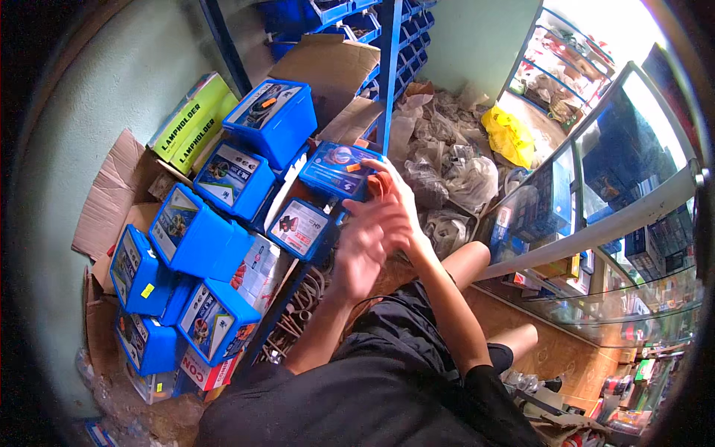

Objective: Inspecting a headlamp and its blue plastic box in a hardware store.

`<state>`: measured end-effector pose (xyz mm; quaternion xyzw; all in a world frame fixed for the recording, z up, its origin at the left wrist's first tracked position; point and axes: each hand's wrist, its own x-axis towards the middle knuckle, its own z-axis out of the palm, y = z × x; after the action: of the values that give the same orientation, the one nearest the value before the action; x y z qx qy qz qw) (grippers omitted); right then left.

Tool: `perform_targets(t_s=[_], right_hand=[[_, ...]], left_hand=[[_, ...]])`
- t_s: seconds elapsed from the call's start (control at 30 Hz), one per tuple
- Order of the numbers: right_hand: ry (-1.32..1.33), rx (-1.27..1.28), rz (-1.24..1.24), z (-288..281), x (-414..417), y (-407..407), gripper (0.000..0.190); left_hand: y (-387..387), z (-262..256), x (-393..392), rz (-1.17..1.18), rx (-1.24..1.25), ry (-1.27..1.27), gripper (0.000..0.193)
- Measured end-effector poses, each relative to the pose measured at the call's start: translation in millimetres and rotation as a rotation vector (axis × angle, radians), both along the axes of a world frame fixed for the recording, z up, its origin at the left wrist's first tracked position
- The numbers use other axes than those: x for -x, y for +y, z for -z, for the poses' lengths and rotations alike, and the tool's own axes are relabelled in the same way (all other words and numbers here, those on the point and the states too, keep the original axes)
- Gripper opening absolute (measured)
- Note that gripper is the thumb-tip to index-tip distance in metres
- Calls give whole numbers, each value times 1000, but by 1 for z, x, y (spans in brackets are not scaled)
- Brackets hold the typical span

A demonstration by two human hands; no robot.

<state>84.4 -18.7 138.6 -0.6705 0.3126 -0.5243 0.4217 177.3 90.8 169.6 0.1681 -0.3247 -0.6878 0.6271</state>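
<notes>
My right hand [403, 204] holds a bunched red-orange cloth [381, 184]. Its fingertips lie at the right edge of a flat blue box [335, 166] with a printed lid and an orange sticker. Whether they grip that box too, I cannot tell. Just below the cloth, my left hand [366, 248] is blurred by motion, so its finger pose is unclear. Closest to it on the left is a smaller blue box with a white label [299, 228]. Further left stand several blue plastic boxes [192, 229] with picture labels, stacked and partly tilted.
Green lampholder cartons [195, 125] lean by the wall. A blue upright post [389, 78] rises behind the boxes, near blue parts bins [410, 42]. Plastic bags [466, 173] and a yellow bag [508, 134] are heaped beyond my hands. A glass display case [558, 195] stands right. Coiled cables [296, 313] lie below the shelf.
</notes>
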Motion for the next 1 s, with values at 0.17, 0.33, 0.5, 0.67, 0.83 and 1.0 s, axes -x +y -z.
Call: perform_targets(t_s=[0.17,0.33,0.5,0.67,0.83,1.0], right_hand=[[156,60,46,-32,1,22,66],[168,-73,3,-33,3,30,71],[255,-7,33,-27,6,31,81],[54,-88,-76,1,11,29,100],[-174,-172,-3,2,15,38,103],[-299,-310,1,25,38,57,73]], left_hand=[[46,17,15,212,-177,15,54],[47,22,4,294,-68,-111,47],[37,24,-13,-53,-74,-533,29],[30,41,-29,-159,-68,-654,19],[32,48,-29,-178,-126,-703,18],[38,47,-23,-156,-157,-709,21]])
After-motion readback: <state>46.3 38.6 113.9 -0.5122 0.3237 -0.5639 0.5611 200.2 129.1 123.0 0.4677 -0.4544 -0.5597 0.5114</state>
